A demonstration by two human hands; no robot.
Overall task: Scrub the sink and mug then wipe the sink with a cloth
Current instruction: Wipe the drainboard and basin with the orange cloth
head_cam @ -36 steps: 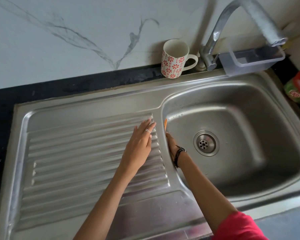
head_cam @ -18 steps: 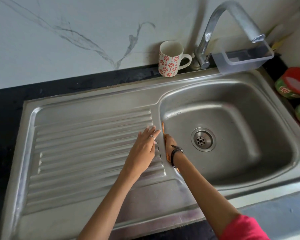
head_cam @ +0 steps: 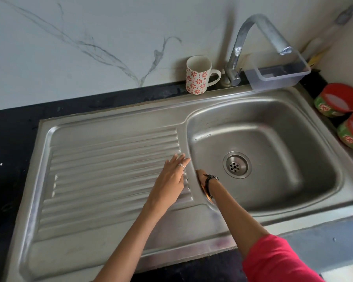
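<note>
Mug (head_cam: 198, 75) on back ledge, well apart from hands — left (head_cam: 170, 181) flat, fingers straight; right (head_cam: 201, 179) grip unclear.

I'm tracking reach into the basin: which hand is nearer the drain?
Right. The right hand is inside the basin, just left of the drain; the left hand rests farther left on the ribbed drainboard.

Steel sink (head_cam: 273, 212) with ribbed drainboard, set into dark surface (head_cam: 12, 139); flowered white mug (head_cam: 197, 77) upright behind the rim, handle pointing right.
</note>
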